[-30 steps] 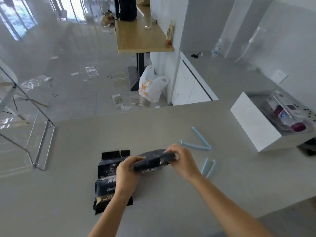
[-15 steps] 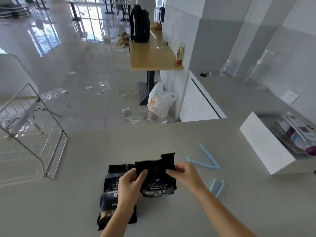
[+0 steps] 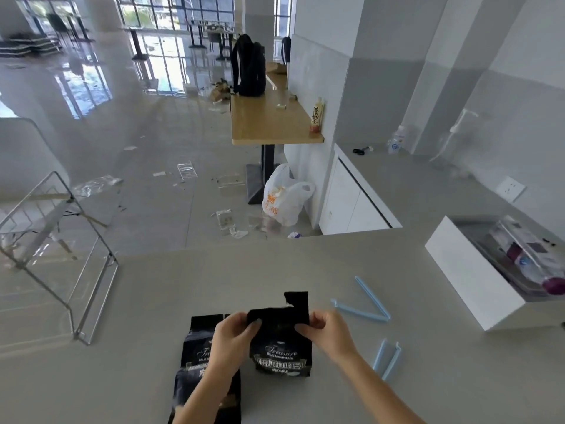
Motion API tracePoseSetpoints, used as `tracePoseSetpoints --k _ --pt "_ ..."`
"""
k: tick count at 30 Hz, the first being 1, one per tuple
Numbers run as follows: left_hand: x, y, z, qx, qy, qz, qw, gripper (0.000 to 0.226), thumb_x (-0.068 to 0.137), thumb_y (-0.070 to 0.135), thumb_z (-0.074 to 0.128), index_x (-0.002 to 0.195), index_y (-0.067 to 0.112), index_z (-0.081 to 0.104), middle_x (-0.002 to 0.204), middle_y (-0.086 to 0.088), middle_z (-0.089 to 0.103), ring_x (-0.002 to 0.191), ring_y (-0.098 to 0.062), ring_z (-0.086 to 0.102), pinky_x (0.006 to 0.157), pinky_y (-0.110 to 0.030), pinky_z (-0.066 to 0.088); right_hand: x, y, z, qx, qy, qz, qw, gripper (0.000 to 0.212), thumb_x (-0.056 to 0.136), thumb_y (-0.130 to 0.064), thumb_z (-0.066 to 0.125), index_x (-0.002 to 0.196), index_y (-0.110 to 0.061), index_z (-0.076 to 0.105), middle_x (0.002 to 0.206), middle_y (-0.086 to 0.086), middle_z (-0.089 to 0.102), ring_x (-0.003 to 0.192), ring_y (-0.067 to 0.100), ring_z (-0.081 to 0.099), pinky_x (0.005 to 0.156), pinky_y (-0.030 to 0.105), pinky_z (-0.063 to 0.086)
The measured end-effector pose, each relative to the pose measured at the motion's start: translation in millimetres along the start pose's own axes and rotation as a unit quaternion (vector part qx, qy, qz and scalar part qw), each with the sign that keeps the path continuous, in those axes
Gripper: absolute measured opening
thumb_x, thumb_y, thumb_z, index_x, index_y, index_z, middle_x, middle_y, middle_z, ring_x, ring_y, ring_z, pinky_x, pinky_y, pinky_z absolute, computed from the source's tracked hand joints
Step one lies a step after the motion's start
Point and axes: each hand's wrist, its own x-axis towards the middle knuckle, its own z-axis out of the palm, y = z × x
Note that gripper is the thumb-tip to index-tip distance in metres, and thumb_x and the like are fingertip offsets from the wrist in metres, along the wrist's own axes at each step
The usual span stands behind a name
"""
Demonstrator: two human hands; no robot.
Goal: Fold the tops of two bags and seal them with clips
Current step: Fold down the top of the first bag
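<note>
Bottom centre of counter [image 3: 153,301]: left hand [image 3: 230,341] and right hand [image 3: 328,332] pinch top corners of upright black coffee bag [image 3: 279,347], top flap not yet folded. Second coffee bag [image 3: 198,362] lies flat at its 9 o'clock. Next, likely: roll top down, fetch open blue clip [image 3: 363,307] at 2 o'clock; closed blue clip [image 3: 386,358] at 3 o'clock. White box [image 3: 467,276] far right holds packets.

Two black bags with white and gold lettering, one held [image 3: 279,347] and one lying at 9 o'clock of it [image 3: 198,359], are seen on a pale grey counter [image 3: 153,301], with light blue clips, open [image 3: 363,304] and closed [image 3: 386,358], at 3 o'clock.
</note>
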Motion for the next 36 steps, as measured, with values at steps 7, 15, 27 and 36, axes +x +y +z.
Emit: tracePoseSetpoints --k 7,15,27,36 --pt "-5 -8 5 -0.011 0.024 0.000 1.000 0.012 0.081 0.010 0.070 0.085 0.011 0.058 0.074 -0.018 0.064 0.070 -0.023 0.059 0.070 -0.039 0.046 -16 11 -1 0.095 0.046 0.020 0.994 0.035 0.075 -0.011 0.076 0.050 -0.013 0.052 0.051 -0.001 0.046 0.053 0.012 0.039 0.054 0.026 0.032" --pt "-5 -10 -12 -0.054 0.004 -0.022 0.998 0.015 0.084 0.012 0.066 0.072 0.014 0.057 0.064 0.003 0.061 0.062 -0.014 0.054 0.063 -0.028 0.043 -12 14 -8 0.070 0.000 0.022 0.997 0.028 0.078 -0.008 0.073 0.057 -0.016 0.057 0.056 -0.004 0.054 0.056 0.008 0.048 0.053 0.013 0.038" --pt "-6 1 -5 0.040 -0.048 0.039 0.997 0.027 0.076 -0.004 0.070 0.060 0.018 0.066 0.053 0.004 0.063 0.055 -0.010 0.056 0.057 -0.023 0.043 -9 4 -16 -0.025 0.044 -0.034 0.998 0.016 0.080 -0.009 0.070 0.068 -0.019 0.066 0.068 -0.005 0.064 0.067 0.008 0.057 0.070 0.027 0.047" --pt "-5 4 -10 -0.059 -0.023 -0.023 0.998 0.010 0.082 0.013 0.070 0.078 0.008 0.063 0.065 -0.004 0.066 0.065 -0.019 0.060 0.063 -0.022 0.048 8 -8 -20 -0.045 -0.029 -0.062 0.997 0.013 0.083 -0.009 0.067 0.072 -0.013 0.063 0.072 0.004 0.068 0.063 0.014 0.065 0.067 0.027 0.051"
